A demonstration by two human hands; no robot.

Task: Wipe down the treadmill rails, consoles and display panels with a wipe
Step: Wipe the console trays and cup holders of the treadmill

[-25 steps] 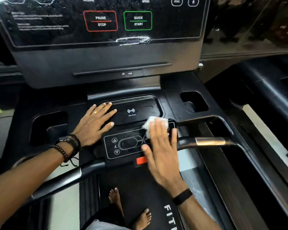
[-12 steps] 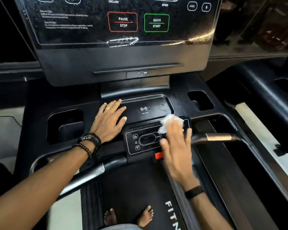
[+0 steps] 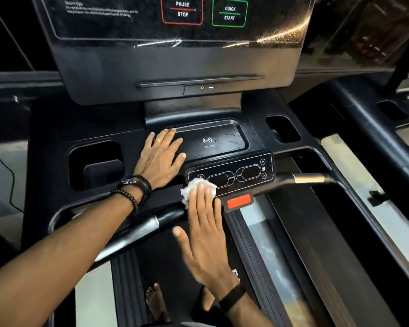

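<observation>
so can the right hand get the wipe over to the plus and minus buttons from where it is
Probably yes: the right hand presses the wipe on the control panel's left end, and nothing lies on the panel between it and those buttons.

— Where is the wipe lying?
— It is bunching up, white and crumpled, under the fingertips of the right hand.
— And beneath it?
— The black button panel is sitting tilted, its left end under the wipe.

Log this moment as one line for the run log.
step: wiping control panel | right hand: flat, presses wipe on panel's left end | left hand: flat on console, by tray
</observation>
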